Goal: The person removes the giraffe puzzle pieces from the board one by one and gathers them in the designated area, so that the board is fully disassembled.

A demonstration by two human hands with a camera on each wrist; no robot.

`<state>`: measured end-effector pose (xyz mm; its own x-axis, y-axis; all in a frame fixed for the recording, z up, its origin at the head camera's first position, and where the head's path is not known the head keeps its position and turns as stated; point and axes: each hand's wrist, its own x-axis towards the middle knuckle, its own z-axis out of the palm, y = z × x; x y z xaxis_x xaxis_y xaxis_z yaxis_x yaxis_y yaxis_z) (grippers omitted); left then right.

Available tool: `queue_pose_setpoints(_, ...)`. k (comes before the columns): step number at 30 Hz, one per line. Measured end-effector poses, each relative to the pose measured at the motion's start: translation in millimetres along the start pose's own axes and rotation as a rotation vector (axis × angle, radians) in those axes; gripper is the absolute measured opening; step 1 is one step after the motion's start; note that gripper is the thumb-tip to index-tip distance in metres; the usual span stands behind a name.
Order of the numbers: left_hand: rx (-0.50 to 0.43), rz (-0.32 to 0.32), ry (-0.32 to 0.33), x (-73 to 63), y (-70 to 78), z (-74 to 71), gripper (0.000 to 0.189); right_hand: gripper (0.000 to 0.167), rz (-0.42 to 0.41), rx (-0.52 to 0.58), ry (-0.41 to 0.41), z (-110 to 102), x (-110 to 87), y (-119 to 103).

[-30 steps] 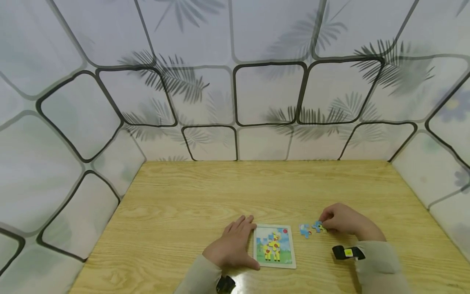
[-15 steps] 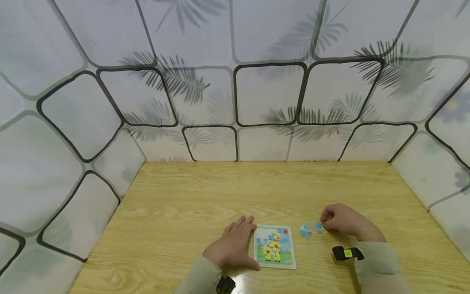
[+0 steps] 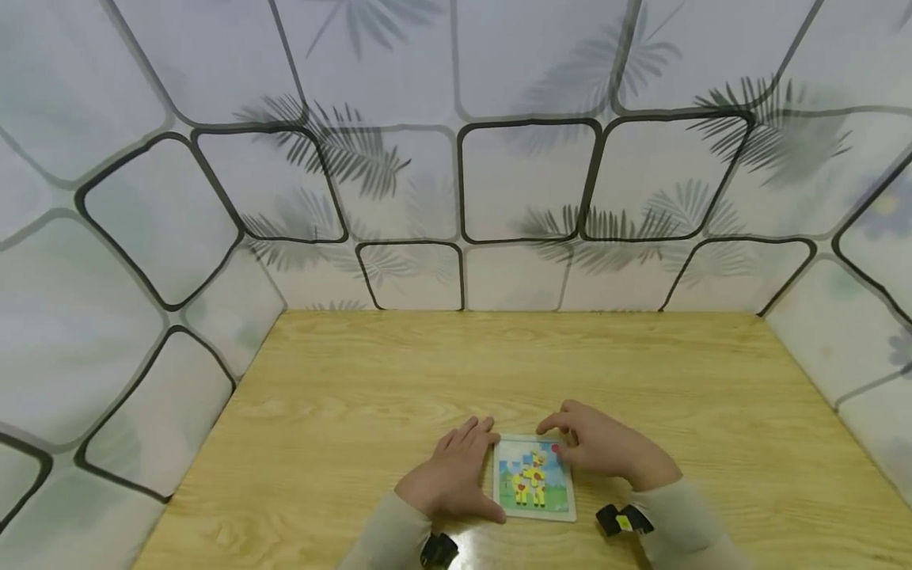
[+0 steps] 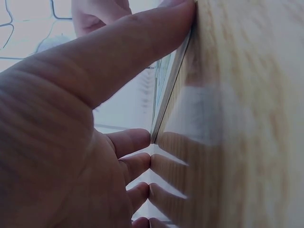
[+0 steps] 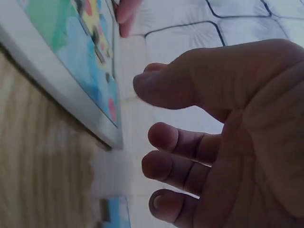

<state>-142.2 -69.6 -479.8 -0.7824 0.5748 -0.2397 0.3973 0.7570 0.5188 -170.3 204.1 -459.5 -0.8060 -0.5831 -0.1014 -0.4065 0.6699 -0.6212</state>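
Observation:
A square framed jigsaw board [image 3: 571,507] with a giraffe picture lies on the wooden table, partly filled with pieces. My left hand [image 3: 452,479] is spread along its left side, fingertips at the top left corner and thumb at the bottom left. Over the board's top right corner is my right hand [image 3: 606,443], its index finger and thumb apart and no piece visible between them. In the right wrist view the other fingers are loosely bent. A blue jigsaw piece [image 5: 116,211] shows on the table beyond the board; in the head view my right hand hides that area.
The wooden table [image 3: 356,380] reaches back to a patterned fabric wall [image 3: 527,182]. More of this fabric rises at the left and right sides. A black wrist strap [image 3: 618,520] sits at my right cuff, and another strap [image 3: 438,550] at my left.
My right hand has moved left from the loose pieces to the board's top right corner, and now covers where they lay. My left hand stays at the board's left side.

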Motion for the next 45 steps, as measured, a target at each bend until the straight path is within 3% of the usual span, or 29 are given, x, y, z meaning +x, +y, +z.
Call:
queue_pose_setpoints(5,0.002,0.002,-0.006,1.9,0.4,-2.9,0.106,0.048,0.013,-0.044,-0.007,10.6,2.8,-6.8)
queue_pose_setpoints(9,-0.014,-0.005,-0.008,0.8,0.7,-3.3,0.105,0.05,0.024,-0.063,-0.015,13.6,3.5,-6.3)
queue_pose_setpoints(24,0.002,-0.016,-0.013,-2.1,5.7,-3.0,0.103,0.04,0.023,-0.09,-0.038,18.7,4.2,-10.7)
queue_pose_setpoints(36,0.01,-0.02,-0.012,-1.5,6.2,-4.1,0.103,0.038,-0.009,-0.144,-0.001,13.9,4.7,-11.9)
queue_pose_setpoints(45,0.011,-0.019,-0.016,-3.0,7.4,-5.2,0.102,0.021,0.014,-0.021,-0.001,6.5,3.4,1.3)
